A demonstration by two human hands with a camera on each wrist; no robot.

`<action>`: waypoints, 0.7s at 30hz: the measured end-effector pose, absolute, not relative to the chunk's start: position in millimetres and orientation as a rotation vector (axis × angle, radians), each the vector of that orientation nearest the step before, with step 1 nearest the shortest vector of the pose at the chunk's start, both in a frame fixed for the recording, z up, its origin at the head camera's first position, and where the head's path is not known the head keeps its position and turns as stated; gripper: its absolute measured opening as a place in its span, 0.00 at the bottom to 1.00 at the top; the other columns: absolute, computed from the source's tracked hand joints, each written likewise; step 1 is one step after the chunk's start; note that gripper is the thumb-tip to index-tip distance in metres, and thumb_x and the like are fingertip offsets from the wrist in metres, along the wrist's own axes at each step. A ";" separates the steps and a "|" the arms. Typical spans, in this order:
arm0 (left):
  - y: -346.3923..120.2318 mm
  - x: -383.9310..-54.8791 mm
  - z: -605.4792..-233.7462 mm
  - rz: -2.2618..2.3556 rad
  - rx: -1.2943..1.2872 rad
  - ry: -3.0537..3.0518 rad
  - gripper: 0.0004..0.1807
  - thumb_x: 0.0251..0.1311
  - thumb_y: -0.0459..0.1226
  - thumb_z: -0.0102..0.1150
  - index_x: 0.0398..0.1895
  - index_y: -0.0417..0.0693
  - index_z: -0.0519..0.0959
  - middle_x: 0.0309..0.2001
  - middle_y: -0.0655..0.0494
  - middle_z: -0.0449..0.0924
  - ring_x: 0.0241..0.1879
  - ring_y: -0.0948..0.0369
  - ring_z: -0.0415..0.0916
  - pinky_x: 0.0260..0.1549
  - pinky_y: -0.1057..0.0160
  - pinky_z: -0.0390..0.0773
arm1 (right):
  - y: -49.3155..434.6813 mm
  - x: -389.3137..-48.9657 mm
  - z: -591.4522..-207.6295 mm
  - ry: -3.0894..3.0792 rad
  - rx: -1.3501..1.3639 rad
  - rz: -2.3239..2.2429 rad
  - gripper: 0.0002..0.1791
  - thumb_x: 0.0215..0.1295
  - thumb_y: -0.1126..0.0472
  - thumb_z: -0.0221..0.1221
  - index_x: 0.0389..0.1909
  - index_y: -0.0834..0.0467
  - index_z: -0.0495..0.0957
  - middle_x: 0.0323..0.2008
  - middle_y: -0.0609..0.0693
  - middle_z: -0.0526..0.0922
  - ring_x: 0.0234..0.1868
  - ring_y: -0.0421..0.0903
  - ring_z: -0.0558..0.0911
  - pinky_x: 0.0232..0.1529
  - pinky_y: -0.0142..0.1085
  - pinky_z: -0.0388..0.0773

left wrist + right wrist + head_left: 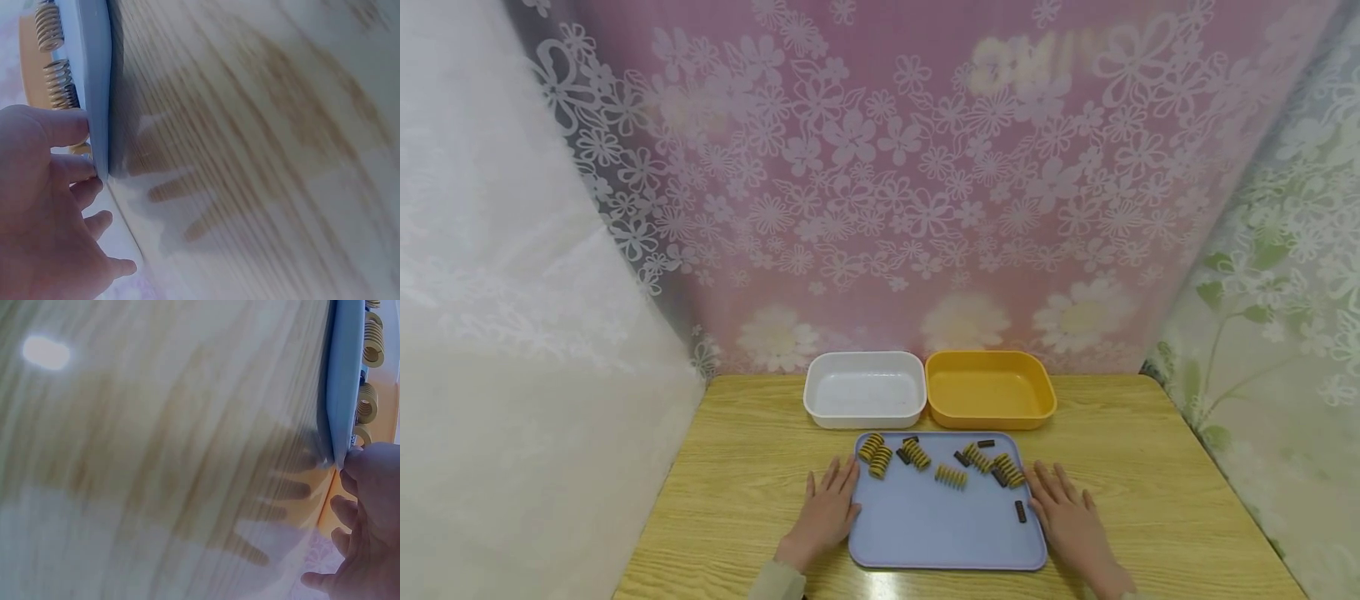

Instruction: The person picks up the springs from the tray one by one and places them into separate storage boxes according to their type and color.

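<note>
The left grip (826, 510) and right grip (1070, 518), fingers extended, not closed, touch the tray (940, 529) at nine and three o'clock; springs (881, 462) lie on it between ten and two. To steady it well, both should press equally, lightly.

A wood-grain table (737, 450) bears a tray (943, 529), white bin (865, 396) and yellow bin (990, 396).

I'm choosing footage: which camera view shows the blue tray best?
The head view, because the blue tray appears whole there, with yellow springs on it. Each wrist view catches only part of one side: the left wrist's beside the left hand, the right wrist's beside the right hand.
</note>
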State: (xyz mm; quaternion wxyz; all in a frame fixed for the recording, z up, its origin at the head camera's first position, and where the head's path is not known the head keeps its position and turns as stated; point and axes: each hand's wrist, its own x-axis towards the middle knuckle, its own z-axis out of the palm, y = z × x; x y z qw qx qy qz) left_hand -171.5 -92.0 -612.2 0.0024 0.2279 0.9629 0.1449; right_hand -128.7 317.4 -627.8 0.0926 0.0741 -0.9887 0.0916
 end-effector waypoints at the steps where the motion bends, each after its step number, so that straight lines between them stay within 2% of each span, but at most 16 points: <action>1: -92.9 -171.9 -612.2 0.452 0.713 3.022 0.34 0.70 0.41 0.58 0.74 0.36 0.64 0.76 0.43 0.60 0.75 0.39 0.56 0.65 0.25 0.55 | 316.1 -129.1 -627.5 -2.952 0.215 0.264 0.26 0.76 0.54 0.54 0.71 0.56 0.71 0.72 0.58 0.69 0.72 0.66 0.64 0.61 0.74 0.61; 7: -98.2 -173.4 -611.2 0.493 0.706 3.022 0.33 0.70 0.40 0.58 0.74 0.35 0.64 0.76 0.42 0.60 0.74 0.38 0.55 0.65 0.24 0.54 | 308.9 -129.8 -626.1 -2.979 0.203 0.271 0.27 0.76 0.54 0.55 0.72 0.56 0.70 0.72 0.58 0.68 0.73 0.66 0.63 0.61 0.74 0.62; 15: -103.7 -174.8 -612.6 0.489 0.683 3.003 0.33 0.71 0.40 0.57 0.75 0.36 0.63 0.77 0.43 0.59 0.76 0.39 0.53 0.66 0.24 0.52 | 301.8 -129.4 -624.8 -2.924 0.212 0.270 0.25 0.74 0.54 0.56 0.69 0.57 0.73 0.70 0.59 0.72 0.71 0.65 0.67 0.60 0.74 0.63; 21: -106.8 -176.1 -613.1 0.493 0.666 2.999 0.33 0.71 0.39 0.57 0.75 0.35 0.63 0.77 0.44 0.58 0.76 0.39 0.52 0.66 0.24 0.51 | 296.8 -131.2 -624.0 -2.963 0.202 0.261 0.26 0.75 0.54 0.55 0.71 0.56 0.72 0.71 0.59 0.70 0.72 0.65 0.65 0.61 0.74 0.63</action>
